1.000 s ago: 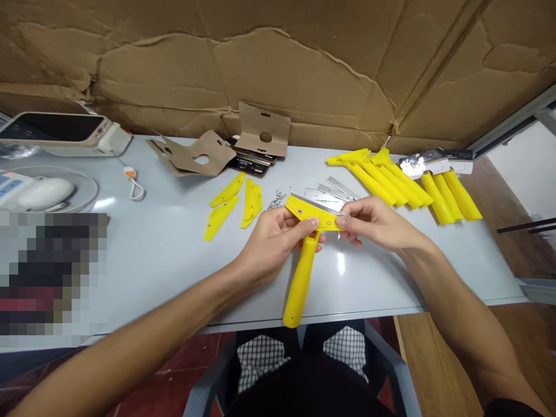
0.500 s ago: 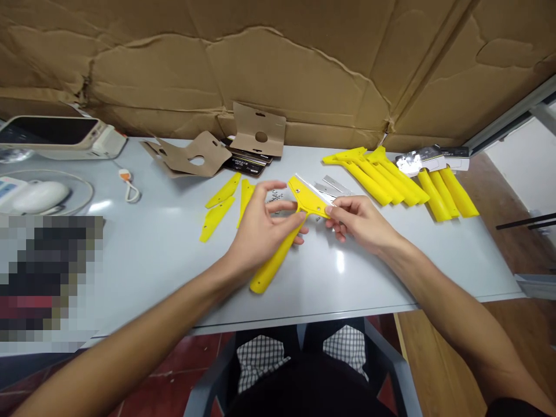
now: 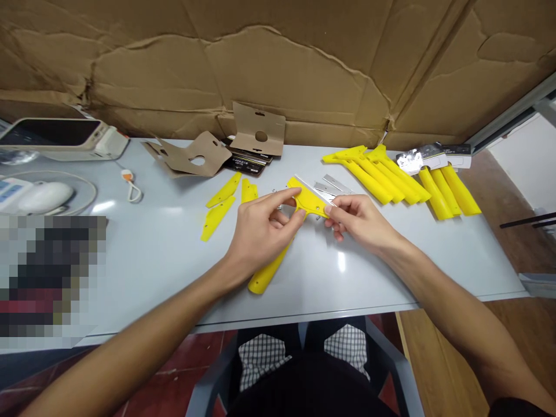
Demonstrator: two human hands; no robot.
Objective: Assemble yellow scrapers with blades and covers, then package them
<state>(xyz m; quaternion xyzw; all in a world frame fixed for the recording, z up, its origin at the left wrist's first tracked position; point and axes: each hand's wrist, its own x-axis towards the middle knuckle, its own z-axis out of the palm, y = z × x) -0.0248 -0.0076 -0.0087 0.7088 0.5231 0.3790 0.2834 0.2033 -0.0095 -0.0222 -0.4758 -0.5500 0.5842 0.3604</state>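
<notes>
A yellow plastic scraper [image 3: 278, 255] lies on the grey table [image 3: 152, 260], its handle pointing toward me and to the left. My left hand [image 3: 260, 231] rests over the handle, with thumb and forefinger pinched at the head's left end. My right hand [image 3: 360, 223] pinches the right end of the scraper's head, where a thin metal blade [image 3: 310, 188] shows along the far edge. Small screws lie just behind my left hand, mostly hidden.
Loose yellow cover plates [image 3: 223, 202] lie left of the scraper, metal blades [image 3: 336, 185] behind it. Yellow handles [image 3: 377, 176] and packed scrapers [image 3: 447, 188] sit at the right. Cardboard hang cards [image 3: 204, 153], a card reader [image 3: 56, 136] and a mouse [image 3: 41, 197] are at the left.
The scraper went from held up with its handle hanging over the table edge to lying on the table, handle swung left. My left hand shifted from gripping the neck to pinching at the head.
</notes>
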